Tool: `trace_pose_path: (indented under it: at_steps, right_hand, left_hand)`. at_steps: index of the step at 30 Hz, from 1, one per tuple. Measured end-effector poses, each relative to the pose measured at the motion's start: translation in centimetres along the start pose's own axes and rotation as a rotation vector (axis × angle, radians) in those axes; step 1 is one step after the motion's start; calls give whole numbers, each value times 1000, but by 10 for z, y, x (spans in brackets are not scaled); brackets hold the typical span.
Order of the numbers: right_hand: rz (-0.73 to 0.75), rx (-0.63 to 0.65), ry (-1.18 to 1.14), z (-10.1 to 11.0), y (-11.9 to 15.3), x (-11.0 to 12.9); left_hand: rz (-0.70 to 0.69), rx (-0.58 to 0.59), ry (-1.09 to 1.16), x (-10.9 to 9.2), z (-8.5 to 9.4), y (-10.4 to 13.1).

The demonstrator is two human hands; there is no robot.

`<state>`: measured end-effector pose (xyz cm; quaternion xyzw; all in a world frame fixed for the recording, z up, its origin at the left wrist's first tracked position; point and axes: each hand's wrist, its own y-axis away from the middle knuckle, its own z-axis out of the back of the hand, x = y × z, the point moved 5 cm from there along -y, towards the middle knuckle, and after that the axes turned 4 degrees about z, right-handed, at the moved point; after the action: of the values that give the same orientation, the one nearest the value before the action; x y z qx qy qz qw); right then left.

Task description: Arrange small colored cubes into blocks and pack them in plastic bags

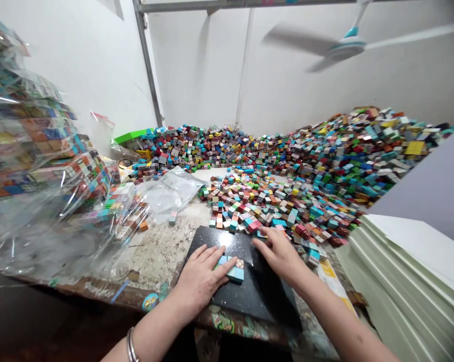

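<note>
A small group of light blue, green and patterned cube blocks [236,273] sits together on a black board [245,299]. My left hand [204,276] lies on the board with its fingers stretched out and apart. Its thumb reaches across the blocks and partly covers them. My right hand [281,255] is over the board's far right edge, thumb and forefinger apart, at the near edge of a loose spread of colourful blocks [257,198]. A pink-red block [254,225] is close to its fingertips. Its other fingers are partly hidden.
A large heap of mixed blocks [362,151] lines the back wall. Clear bags of blocks [41,146] are stacked at left, beside a flat plastic bag [170,191]. The worn table [159,251] shows chipped paint. Pale green stacked sheets [396,266] stand at right. A fan [345,48] hangs above.
</note>
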<state>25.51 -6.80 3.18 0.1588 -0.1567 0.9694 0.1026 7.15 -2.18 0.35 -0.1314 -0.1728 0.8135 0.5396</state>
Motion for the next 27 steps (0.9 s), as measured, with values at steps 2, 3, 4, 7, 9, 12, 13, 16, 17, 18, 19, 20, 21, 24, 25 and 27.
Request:
trace_pose_path:
  at_steps: [2,3,4,7,9,12,13,16,17,18,19,20,21,24,25,27]
  right_hand:
    - [-43,-24,98,1,-22,-12]
    - [-65,-35,132,-1,-32,-16]
    - [-82,-44,169,-4,-40,-19]
    - [-87,-46,248,-13,-53,-19]
    - [-71,-36,270,-14,-55,-17]
    - [-76,-29,277,-5,-46,-14]
    - [-87,-23,271,0,-40,-14]
    - [-116,35,232,8,-15,-9]
    - [-129,67,205,8,-4,-8]
    - [-145,99,175,6,7,-6]
    - [-155,131,140,3,18,-5]
    - [-157,156,103,-1,28,-3]
    - [-150,173,67,-6,37,-2]
    - [-82,197,-24,-19,54,-1]
    - [-60,201,-49,-22,56,-2]
    - [-12,203,-94,-26,57,-4]
  left_hand:
    - [5,-2,-3,0,0,0]
    - [6,4,-4,0,-1,0]
    - [8,15,-7,1,-2,0]
    - [11,38,-17,2,-3,0]
    - [17,36,-20,2,-3,1]
    - [28,41,-16,2,-3,1]
    - [32,48,-16,2,-3,1]
    - [43,72,-18,2,-5,1]
    - [44,81,-18,3,-6,1]
    - [44,90,-17,3,-7,2]
    - [44,100,-17,3,-7,2]
    - [44,110,-18,3,-7,3]
    - [44,121,-21,4,-6,3]
    - [39,144,-40,3,-1,0]
    - [36,147,-45,2,1,-2]
    - [25,148,-47,-1,2,-6]
